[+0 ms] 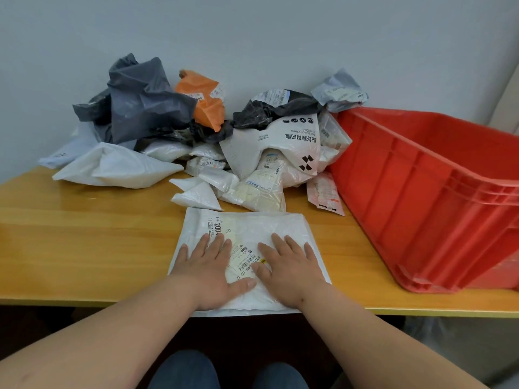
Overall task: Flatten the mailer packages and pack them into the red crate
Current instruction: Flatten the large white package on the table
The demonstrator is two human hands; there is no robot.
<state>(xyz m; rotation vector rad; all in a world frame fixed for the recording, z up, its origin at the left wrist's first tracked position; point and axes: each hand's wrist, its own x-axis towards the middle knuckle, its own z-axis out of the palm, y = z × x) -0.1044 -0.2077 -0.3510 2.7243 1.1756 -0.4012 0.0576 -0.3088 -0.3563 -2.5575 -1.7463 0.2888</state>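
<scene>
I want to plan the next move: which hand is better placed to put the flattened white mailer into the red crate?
The right hand, probably. Both hands press flat on the white mailer, but the red crate stands on the right side of the table, nearer that hand. The left hand would have to cross over.

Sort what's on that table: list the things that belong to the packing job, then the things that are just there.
Part of the job:
- white mailer pressed flat under left hand and right hand
- pile of crumpled mailers
- red crate

Just there:
- wooden table
- wall
</scene>
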